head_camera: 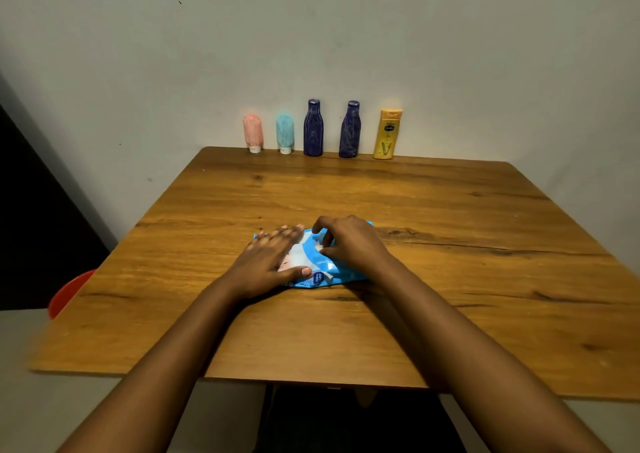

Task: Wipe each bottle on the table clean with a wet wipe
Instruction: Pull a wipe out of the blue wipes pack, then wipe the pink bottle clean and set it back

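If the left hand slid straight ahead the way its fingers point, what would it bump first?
The left hand would likely cross bare table and reach the right dark blue bottle first.

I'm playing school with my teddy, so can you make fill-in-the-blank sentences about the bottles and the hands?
1. The pink bottle stands at the ____ end of the row.
2. Between the teal bottle and the yellow bottle stand ____ dark blue bottles.
3. The left hand lies flat on the ____ wet-wipe pack, and the right hand pinches it.
Missing words: left; two; blue.
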`<state>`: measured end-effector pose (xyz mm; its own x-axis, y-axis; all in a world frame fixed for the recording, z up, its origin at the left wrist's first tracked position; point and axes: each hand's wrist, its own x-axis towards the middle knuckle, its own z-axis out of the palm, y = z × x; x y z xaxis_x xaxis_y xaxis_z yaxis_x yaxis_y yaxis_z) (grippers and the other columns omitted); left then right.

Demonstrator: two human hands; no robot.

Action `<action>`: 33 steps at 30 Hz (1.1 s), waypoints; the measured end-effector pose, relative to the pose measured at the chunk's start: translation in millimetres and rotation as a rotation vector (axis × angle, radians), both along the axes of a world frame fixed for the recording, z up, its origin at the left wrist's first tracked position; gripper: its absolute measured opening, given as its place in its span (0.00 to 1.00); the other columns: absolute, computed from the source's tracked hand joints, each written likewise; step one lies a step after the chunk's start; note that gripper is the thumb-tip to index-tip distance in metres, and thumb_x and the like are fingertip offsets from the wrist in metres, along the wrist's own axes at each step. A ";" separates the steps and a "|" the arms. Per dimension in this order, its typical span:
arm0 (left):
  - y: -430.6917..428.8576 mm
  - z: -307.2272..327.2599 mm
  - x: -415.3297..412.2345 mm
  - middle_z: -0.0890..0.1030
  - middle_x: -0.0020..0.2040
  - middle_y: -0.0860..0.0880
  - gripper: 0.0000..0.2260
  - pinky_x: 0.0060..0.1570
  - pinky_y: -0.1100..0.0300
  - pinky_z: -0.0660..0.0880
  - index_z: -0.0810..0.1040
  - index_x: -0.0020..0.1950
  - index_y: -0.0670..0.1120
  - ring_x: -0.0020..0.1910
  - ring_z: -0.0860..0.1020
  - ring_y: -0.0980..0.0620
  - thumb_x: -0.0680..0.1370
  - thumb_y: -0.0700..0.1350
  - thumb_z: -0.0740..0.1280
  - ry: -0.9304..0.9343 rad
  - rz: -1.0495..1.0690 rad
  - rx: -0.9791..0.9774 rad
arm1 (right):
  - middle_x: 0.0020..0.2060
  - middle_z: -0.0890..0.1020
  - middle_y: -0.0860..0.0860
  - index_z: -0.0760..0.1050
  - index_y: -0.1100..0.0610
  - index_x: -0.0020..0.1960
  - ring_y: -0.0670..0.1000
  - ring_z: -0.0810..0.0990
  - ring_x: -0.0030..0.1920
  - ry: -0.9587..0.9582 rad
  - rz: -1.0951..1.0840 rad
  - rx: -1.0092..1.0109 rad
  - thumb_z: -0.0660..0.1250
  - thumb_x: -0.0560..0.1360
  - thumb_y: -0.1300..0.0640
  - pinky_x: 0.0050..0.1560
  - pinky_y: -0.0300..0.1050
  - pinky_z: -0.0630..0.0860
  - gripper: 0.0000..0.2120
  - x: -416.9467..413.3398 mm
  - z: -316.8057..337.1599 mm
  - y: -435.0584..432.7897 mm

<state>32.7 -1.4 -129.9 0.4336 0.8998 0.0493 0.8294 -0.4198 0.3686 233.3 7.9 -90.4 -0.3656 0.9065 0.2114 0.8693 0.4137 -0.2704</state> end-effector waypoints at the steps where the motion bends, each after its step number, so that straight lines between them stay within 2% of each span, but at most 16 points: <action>1: 0.2 -0.2 0.0 0.55 0.80 0.55 0.54 0.76 0.49 0.51 0.52 0.80 0.55 0.79 0.51 0.56 0.61 0.84 0.42 0.002 0.000 0.000 | 0.45 0.84 0.46 0.74 0.49 0.57 0.48 0.79 0.50 0.023 0.010 0.003 0.70 0.72 0.55 0.42 0.43 0.73 0.14 0.6 -0.6 -0.3; 8: -0.3 -1.1 1.0 0.53 0.81 0.56 0.54 0.76 0.47 0.50 0.50 0.80 0.56 0.79 0.51 0.55 0.60 0.84 0.40 0.030 0.018 -0.001 | 0.45 0.82 0.44 0.76 0.48 0.54 0.46 0.78 0.44 0.231 -0.028 0.040 0.69 0.73 0.57 0.41 0.42 0.72 0.10 7.9 7.6 -1.7; 10: -1.1 -0.5 1.9 0.54 0.81 0.55 0.54 0.76 0.47 0.49 0.50 0.80 0.57 0.79 0.51 0.54 0.60 0.84 0.40 0.033 0.022 0.006 | 0.47 0.81 0.46 0.79 0.50 0.54 0.46 0.78 0.44 0.280 -0.048 0.066 0.68 0.74 0.59 0.43 0.44 0.75 0.10 12.5 14.0 0.8; 14: -3.0 -0.8 3.3 0.57 0.80 0.55 0.50 0.75 0.49 0.50 0.54 0.80 0.56 0.78 0.54 0.53 0.63 0.81 0.47 0.031 0.046 0.040 | 0.46 0.79 0.47 0.80 0.54 0.51 0.44 0.75 0.43 0.436 -0.108 0.099 0.67 0.75 0.60 0.45 0.41 0.74 0.07 23.2 29.2 3.9; 16: -4.6 -2.7 4.1 0.59 0.79 0.54 0.46 0.74 0.49 0.51 0.56 0.79 0.56 0.78 0.55 0.52 0.66 0.77 0.49 0.026 0.084 0.076 | 0.46 0.78 0.47 0.78 0.54 0.50 0.45 0.76 0.44 0.599 -0.128 0.068 0.66 0.76 0.61 0.45 0.43 0.75 0.05 26.8 37.1 3.8; 19: -7.2 -2.6 4.4 0.62 0.78 0.53 0.44 0.73 0.47 0.54 0.59 0.78 0.55 0.77 0.58 0.50 0.67 0.75 0.48 0.015 0.171 0.111 | 0.50 0.78 0.49 0.74 0.52 0.51 0.46 0.76 0.49 0.912 -0.141 -0.090 0.61 0.79 0.59 0.48 0.46 0.76 0.04 29.1 50.0 1.1; 21: -8.4 -2.4 2.0 0.64 0.77 0.53 0.43 0.72 0.47 0.56 0.60 0.78 0.54 0.76 0.60 0.50 0.67 0.75 0.48 0.012 0.238 0.138 | 0.52 0.78 0.49 0.72 0.52 0.53 0.47 0.77 0.52 1.091 -0.154 -0.192 0.58 0.80 0.58 0.49 0.46 0.76 0.04 29.9 58.9 -1.6; 23: -7.6 -2.9 -3.3 0.65 0.77 0.53 0.41 0.72 0.45 0.56 0.61 0.77 0.53 0.75 0.61 0.50 0.70 0.74 0.52 0.009 0.325 0.158 | 0.51 0.79 0.50 0.70 0.53 0.54 0.47 0.78 0.51 1.222 -0.158 -0.241 0.56 0.81 0.58 0.47 0.45 0.76 0.05 30.3 65.6 -3.2; 26: -6.7 -4.6 -14.8 0.66 0.76 0.51 0.35 0.71 0.44 0.58 0.62 0.77 0.52 0.74 0.63 0.48 0.75 0.68 0.60 0.033 0.501 0.187 | 0.47 0.80 0.50 0.69 0.54 0.56 0.48 0.80 0.45 1.297 -0.187 -0.278 0.54 0.82 0.58 0.43 0.45 0.78 0.07 28.4 70.5 -4.8; 29: -11.0 -2.1 -30.6 0.67 0.75 0.49 0.34 0.69 0.43 0.59 0.62 0.76 0.50 0.73 0.65 0.46 0.76 0.68 0.60 0.046 0.697 0.193 | 0.45 0.79 0.51 0.68 0.55 0.58 0.49 0.80 0.42 1.319 -0.228 -0.364 0.54 0.82 0.58 0.35 0.42 0.78 0.07 23.3 67.3 -9.0; 33: -19.9 1.8 -51.5 0.67 0.74 0.45 0.34 0.70 0.40 0.58 0.61 0.76 0.47 0.72 0.64 0.44 0.77 0.66 0.59 0.038 0.920 0.178 | 0.44 0.79 0.51 0.68 0.52 0.54 0.49 0.78 0.39 1.271 -0.263 -0.449 0.55 0.81 0.60 0.33 0.42 0.75 0.05 11.7 46.4 -16.2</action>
<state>-18.7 -21.3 -128.1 -0.4410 0.8703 0.2192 0.8735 0.3601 0.3276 245.0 -8.3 -44.0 0.0490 0.9971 -0.0584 -0.0372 -0.0566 -0.9977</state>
